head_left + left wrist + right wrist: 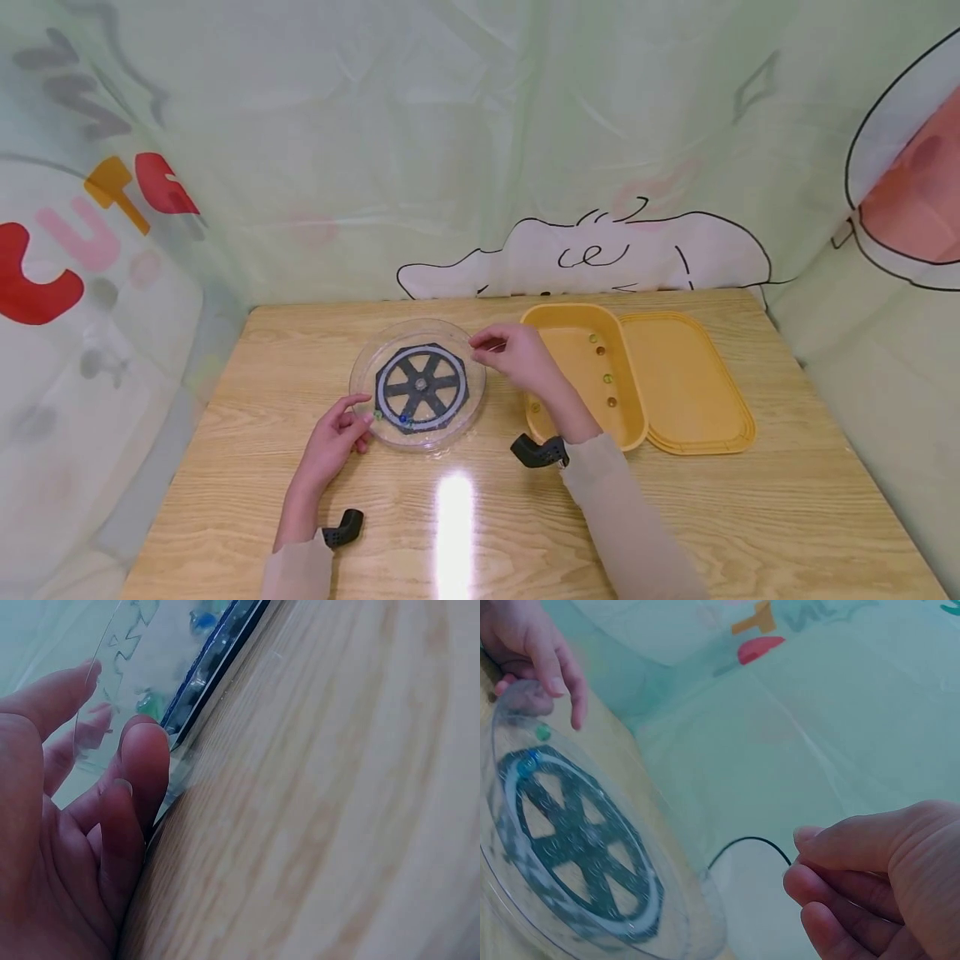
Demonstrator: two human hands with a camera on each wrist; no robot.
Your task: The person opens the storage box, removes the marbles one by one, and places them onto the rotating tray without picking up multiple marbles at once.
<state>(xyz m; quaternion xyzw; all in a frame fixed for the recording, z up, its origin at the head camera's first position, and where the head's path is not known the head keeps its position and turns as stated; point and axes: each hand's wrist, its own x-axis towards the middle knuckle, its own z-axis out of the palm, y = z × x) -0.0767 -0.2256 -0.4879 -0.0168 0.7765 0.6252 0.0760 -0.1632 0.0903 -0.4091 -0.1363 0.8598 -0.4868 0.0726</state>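
Observation:
A clear round dish (358, 367) sits on the table with a dark spoked wheel-like insert (422, 383) inside. Near its front left lie a green marble (378, 414) and a blue marble (403, 418). My left hand (335, 435) grips the dish's left rim, with the wall between its thumb and index finger. Over the dish's right edge is my right hand (517, 357); its thumb and index fingertips meet and the other fingers curl. No object shows between those fingertips in the right wrist view, where the right hand (885, 877) appears in front of the curtain.
Right of the dish stands a yellow tub (637, 400) holding several yellow and brown marbles. A matching yellow lid (690, 383) lies against its right side. Printed curtains (465, 167) rise behind the wooden table (810, 517). My right forearm crosses the tub's front left part.

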